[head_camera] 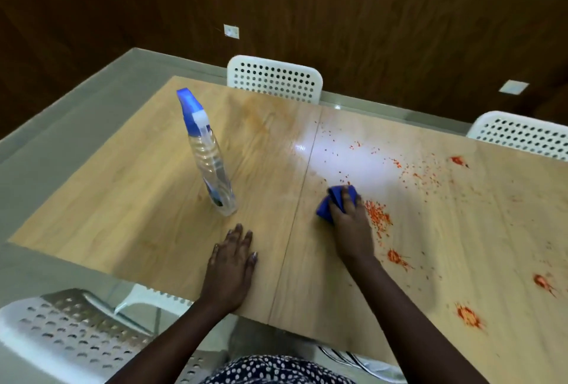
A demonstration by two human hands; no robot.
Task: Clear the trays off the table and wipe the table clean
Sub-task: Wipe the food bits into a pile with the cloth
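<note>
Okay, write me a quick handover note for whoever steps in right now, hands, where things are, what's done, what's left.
Left hand: flat on the table, fingers straight, holding nothing.
Right hand: grips the blue cloth, pressed on the table beside a pile of orange crumbs.
Spray bottle stands upright on the left half.
Done: no trays in view on the table; left half looks free of crumbs.
Left: crumbs and red-orange splats across the right half.
</note>
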